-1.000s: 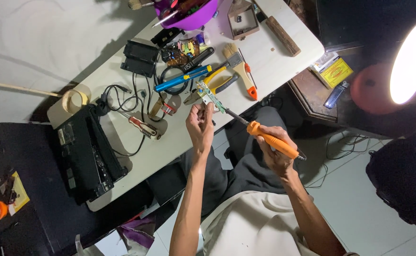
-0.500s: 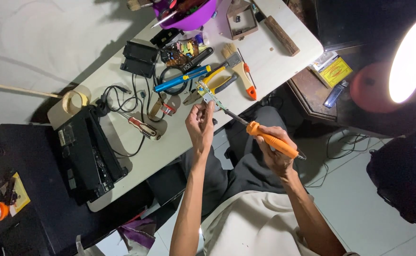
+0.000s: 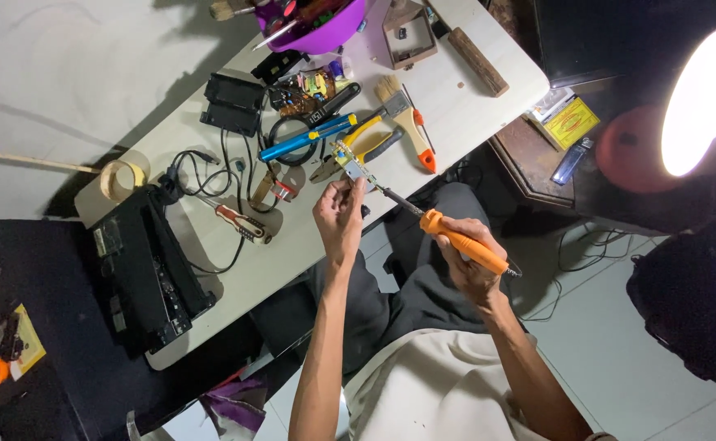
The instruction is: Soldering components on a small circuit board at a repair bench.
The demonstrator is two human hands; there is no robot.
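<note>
Circuit board (image 3: 350, 166), small and narrow, is pinched in the fingertips of the left hand (image 3: 339, 219) just above the near edge of the white desk (image 3: 309, 245). An orange-handled soldering iron (image 3: 456, 238) is clasped in the closed right hand (image 3: 470, 265), its tip brought to the board. Yellow-handled pliers (image 3: 366, 140) and a paintbrush (image 3: 407, 122) are seen just behind.

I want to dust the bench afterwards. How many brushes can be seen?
2. One brush with a pale and orange handle lies on the table beside the pliers; another brush sticks out by the purple bowl. That bowl may hide more.
</note>
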